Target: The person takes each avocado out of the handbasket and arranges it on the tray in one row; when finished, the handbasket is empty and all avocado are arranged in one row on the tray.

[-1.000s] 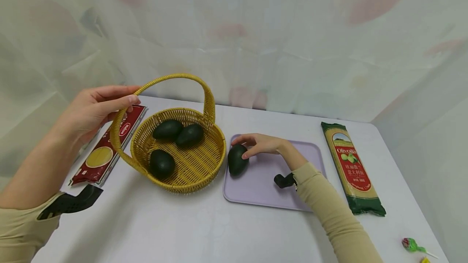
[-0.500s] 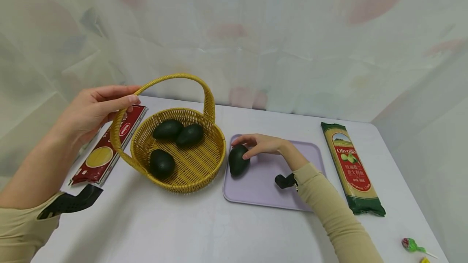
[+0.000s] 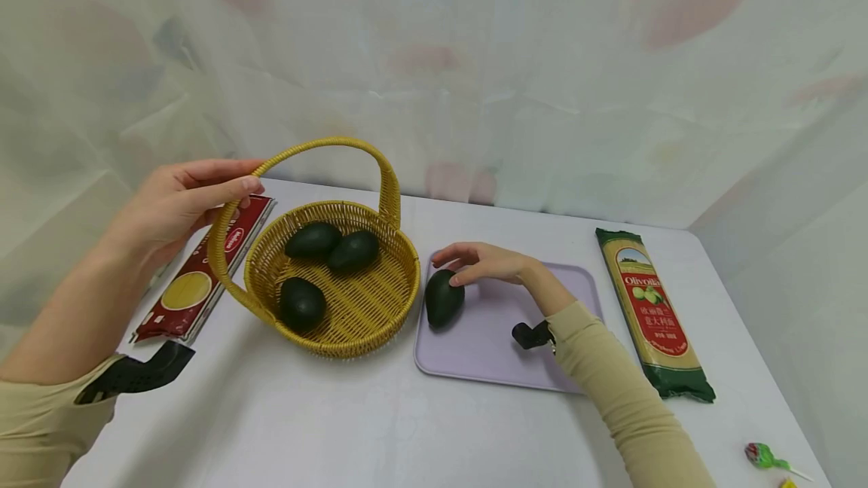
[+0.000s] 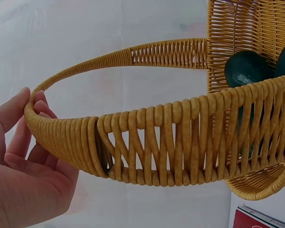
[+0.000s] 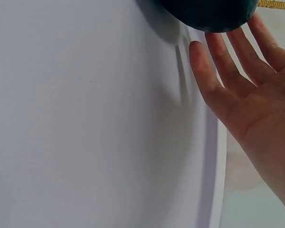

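The avocado is laid along the left edge of the lilac tray, with open room left to its right; the basket is set just beside that edge. Its handle is pinched by the left hand. At the avocado's far end, the right hand is held with fingers loosely extended.

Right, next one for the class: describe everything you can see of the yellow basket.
The basket is round and golden yellow, woven in what looks like wicker or a similar cord. Its tall arched handle is tightly wrapped along the top, with open latticework lower down. It appears to stand on the white table, mouth upward, close beside the lilac tray. Three dark green avocados lie inside. The left hand pinches the handle. Its underside is hidden.
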`<act>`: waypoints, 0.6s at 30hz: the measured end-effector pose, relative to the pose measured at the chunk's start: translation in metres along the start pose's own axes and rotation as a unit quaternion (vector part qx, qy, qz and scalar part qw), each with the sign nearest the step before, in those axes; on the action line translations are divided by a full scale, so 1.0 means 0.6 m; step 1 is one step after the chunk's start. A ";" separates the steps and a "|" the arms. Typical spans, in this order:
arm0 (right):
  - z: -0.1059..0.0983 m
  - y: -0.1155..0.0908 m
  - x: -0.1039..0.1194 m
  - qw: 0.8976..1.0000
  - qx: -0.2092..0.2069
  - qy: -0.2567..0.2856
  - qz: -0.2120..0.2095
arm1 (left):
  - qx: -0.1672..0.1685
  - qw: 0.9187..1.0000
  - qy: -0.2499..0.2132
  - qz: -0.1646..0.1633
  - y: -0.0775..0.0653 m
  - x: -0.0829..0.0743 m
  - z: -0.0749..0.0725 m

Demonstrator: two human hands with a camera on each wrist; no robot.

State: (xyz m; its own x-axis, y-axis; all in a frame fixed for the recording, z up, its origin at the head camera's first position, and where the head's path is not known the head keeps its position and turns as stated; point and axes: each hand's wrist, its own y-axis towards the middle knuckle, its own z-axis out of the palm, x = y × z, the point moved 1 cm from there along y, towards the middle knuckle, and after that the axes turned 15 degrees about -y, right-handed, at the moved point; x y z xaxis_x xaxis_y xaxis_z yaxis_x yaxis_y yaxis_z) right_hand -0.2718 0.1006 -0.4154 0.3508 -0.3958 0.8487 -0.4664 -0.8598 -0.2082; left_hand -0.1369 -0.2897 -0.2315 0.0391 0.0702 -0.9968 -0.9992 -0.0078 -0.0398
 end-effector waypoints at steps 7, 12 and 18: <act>-0.008 0.000 0.011 0.998 -0.048 0.026 -0.006 | 0.006 1.000 0.011 0.006 0.002 0.001 0.000; -0.017 0.003 0.037 0.996 -0.083 0.028 -0.011 | 0.008 1.000 0.005 0.008 0.002 0.002 -0.001; -0.024 0.015 0.082 0.996 -0.081 0.019 -0.022 | 0.008 1.000 0.003 0.003 0.003 0.003 -0.002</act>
State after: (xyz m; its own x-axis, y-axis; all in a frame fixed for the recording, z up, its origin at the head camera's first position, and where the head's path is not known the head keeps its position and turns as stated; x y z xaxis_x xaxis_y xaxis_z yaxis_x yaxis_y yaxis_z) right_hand -0.2702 0.0782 -0.3685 0.3445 -0.3442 0.8734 -0.5775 -0.8112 -0.0919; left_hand -0.1386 -0.2909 -0.2335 0.0332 0.0642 -0.9974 -0.9994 0.0076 -0.0327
